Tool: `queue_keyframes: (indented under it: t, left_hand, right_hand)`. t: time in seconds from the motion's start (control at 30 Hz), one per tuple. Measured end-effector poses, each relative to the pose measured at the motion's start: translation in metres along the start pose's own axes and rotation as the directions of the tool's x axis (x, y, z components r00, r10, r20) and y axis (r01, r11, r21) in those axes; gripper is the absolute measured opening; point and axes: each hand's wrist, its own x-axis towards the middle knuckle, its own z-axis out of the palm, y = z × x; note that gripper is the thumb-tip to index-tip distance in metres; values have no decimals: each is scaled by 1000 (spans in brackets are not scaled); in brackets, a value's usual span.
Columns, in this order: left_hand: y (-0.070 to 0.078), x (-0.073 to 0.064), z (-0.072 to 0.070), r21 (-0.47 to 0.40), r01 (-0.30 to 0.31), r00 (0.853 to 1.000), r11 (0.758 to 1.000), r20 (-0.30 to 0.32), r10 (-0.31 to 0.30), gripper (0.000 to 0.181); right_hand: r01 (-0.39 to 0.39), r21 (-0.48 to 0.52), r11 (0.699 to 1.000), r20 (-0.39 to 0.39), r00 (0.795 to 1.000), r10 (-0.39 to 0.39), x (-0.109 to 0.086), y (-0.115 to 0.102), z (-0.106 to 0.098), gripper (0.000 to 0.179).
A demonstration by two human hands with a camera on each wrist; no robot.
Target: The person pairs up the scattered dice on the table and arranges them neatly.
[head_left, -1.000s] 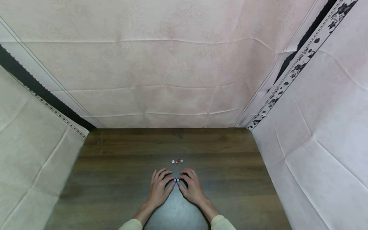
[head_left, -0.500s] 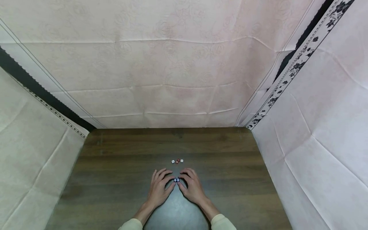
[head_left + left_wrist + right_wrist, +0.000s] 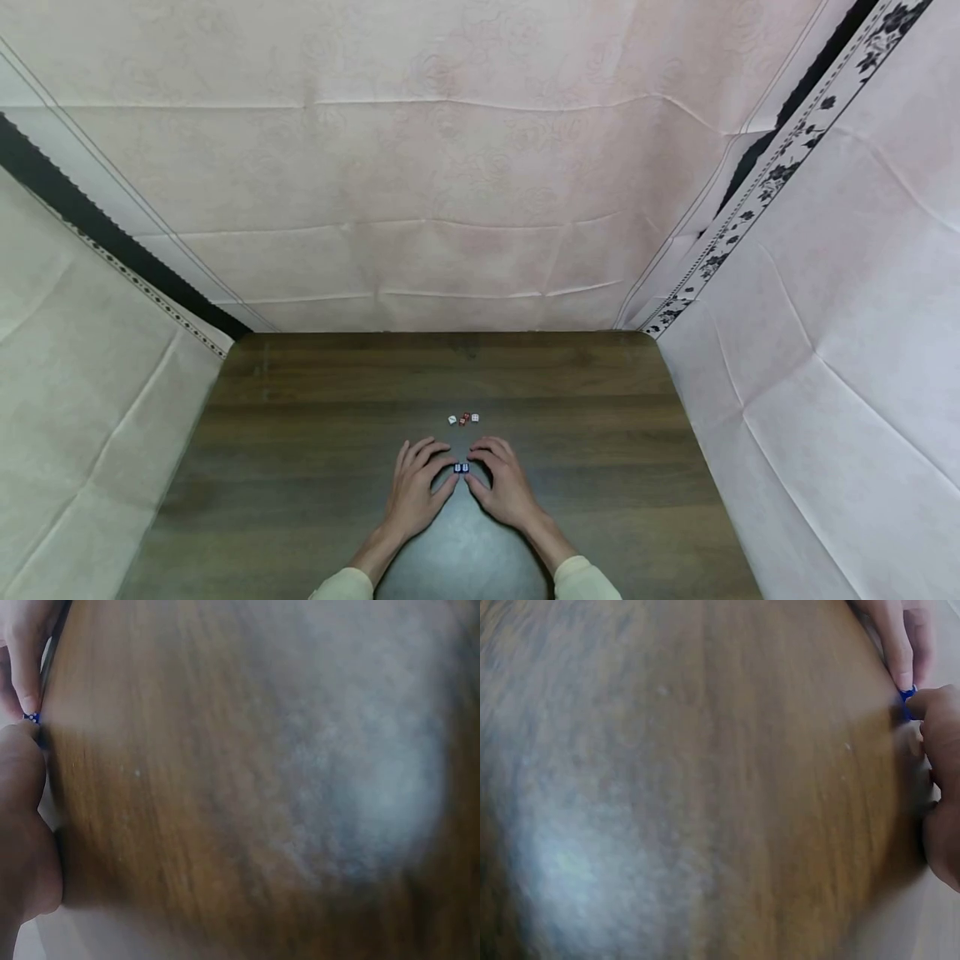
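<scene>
Blue dice (image 3: 461, 468), partly hidden in both wrist views, are pinched by the left hand (image 3: 414, 490) and right hand (image 3: 506, 490); their faces cannot be read.

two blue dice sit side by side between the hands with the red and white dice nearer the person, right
The last part is wrong: the head view shows the red dice and white dice on the far side of the hands. The blue dice are as you say.

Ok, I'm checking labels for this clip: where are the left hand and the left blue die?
Left hand (image 3: 411, 495): head view, back of the hand.
Left blue die (image 3: 457, 468): head view, visible face.
</scene>
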Motion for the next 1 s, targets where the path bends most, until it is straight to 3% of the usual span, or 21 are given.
queue_keyframes:
  t: [0.1, 0.17, 0.33, 0.43, 0.67, 0.87, 1.0]
  left_hand:
    - [0, 0, -1, 2, -4, 1000, 1000, -4, 4, 21]
    - [0, 1, -2, 0, -5, 1000, 1000, -5, 5, 22]
    - [-1, 1, -3, -13, 23, 999, 1000, 31, -22, 20]
    - [-1, 1, -3, -15, 40, 998, 999, 48, -39, 20]
    - [-1, 1, -2, -12, 27, 999, 1000, 40, -26, 20]
    - [1, 1, -2, 13, -10, 1000, 1000, -2, 10, 22]
    - [1, 0, -2, 9, -8, 1000, 1000, 2, 8, 22]
  right_hand:
    - [-53, 69, 996, 30, 998, 51, 2, -1, -5, 28]
    - [-67, 111, 992, 5, 998, 67, 3, 0, -7, 27]
    - [-5, 127, 992, -191, 981, 29, 10, 5, -12, 22]
    - [7, 100, 995, -252, 968, 18, 18, 12, -15, 21]
    - [-71, 45, 996, -208, 975, 79, 35, 26, -15, 23]
    - [-144, 44, 989, -139, 979, 149, 50, 30, -15, 23]
    - [-166, 44, 985, -121, 978, 170, 58, 34, -11, 22]
